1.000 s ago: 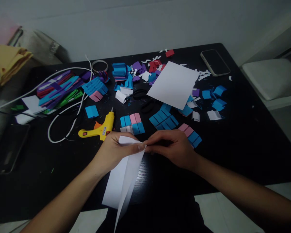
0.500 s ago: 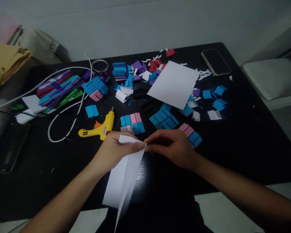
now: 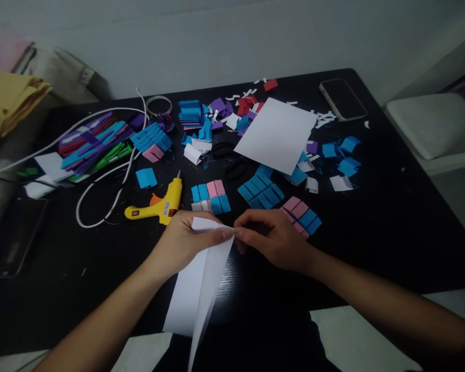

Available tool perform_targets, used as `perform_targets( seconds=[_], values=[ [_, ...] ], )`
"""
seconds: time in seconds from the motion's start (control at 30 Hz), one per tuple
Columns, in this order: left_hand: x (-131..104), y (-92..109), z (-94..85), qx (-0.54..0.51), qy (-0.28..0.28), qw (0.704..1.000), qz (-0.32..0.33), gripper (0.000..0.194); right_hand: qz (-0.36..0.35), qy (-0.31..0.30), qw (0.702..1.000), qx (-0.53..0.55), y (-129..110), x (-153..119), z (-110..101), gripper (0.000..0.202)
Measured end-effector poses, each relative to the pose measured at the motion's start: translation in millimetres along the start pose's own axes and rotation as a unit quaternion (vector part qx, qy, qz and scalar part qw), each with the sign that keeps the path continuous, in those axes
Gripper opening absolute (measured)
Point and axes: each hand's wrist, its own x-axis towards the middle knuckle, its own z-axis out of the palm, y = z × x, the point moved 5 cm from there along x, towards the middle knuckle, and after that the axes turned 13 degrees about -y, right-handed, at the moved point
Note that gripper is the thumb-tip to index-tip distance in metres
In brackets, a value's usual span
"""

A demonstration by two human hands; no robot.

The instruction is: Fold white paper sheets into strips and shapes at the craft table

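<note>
A sheet of white paper (image 3: 196,284), folded over lengthwise with its layers partly apart, hangs from my left hand (image 3: 189,240) over the table's front edge. The thumb of that hand lies across the paper's upper end, the fingers behind it. My right hand (image 3: 275,240) pinches the paper's top right corner between thumb and forefinger, its fingertips meeting the left thumb there. Just beyond the left hand lies a yellow glue gun (image 3: 160,204). Small blocks of joined blue, pink and white folded paper pieces (image 3: 211,196) lie past both hands.
A flat white sheet (image 3: 279,134) covers part of a heap of coloured paper pieces and scraps. Black scissors (image 3: 234,168) lie beside it. A phone (image 3: 343,99) rests at the back right. A white cable (image 3: 118,194) loops across the left, near bundled coloured strips (image 3: 95,139).
The paper's folded layers have shifted slightly, the loose flap swinging a little to the right. Both hands stay at the corner, the right fingertips now closer over it.
</note>
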Motion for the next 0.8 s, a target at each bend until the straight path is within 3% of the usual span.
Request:
perform_targets(
  seconds=[0.37,0.6,0.8],
  values=[
    [-2.1,9.5,-4.7,-0.015,0.026,0.999,0.046,0.030,-0.014,0.032,0.998,-0.049,-1.8,0.8,-7.5,0.014],
    [-1.8,-4.5,-4.3,-0.051,-0.011,0.998,-0.027,0.025,-0.017,0.056,0.995,-0.076,-2.2,0.4,-11.3,0.014],
    [-1.3,-1.2,-5.3,-0.047,0.007,0.999,-0.008,0.021,-0.005,0.040,0.999,-0.025,-4.4,1.7,-10.5,0.017]
  ],
)
